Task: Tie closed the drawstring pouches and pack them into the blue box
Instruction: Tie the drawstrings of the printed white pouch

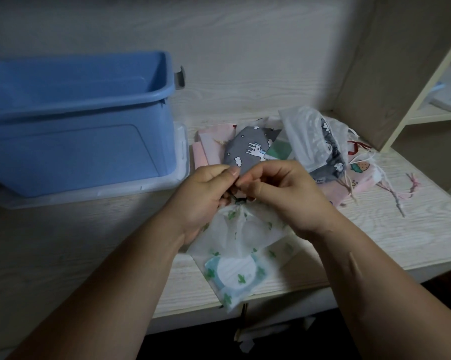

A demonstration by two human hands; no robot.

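Observation:
A translucent white pouch with green cactus prints (241,258) lies at the front edge of the desk, its neck gathered. My left hand (206,193) and my right hand (279,193) meet above that neck and pinch its dark drawstring between their fingertips. Behind the hands lies a pile of several pouches: a grey one with clouds (247,149), a clear plastic one (310,136), pink ones (208,149) and one with a strawberry print (359,168). The blue box (71,120) stands open at the left; nothing shows in the part of its inside that I can see.
The blue box sits on a clear lid (182,152). A pale wood-grain desk (414,229) carries everything. A shelf unit (401,100) rises at the right. Loose pink cords (398,198) trail on the desk at the right.

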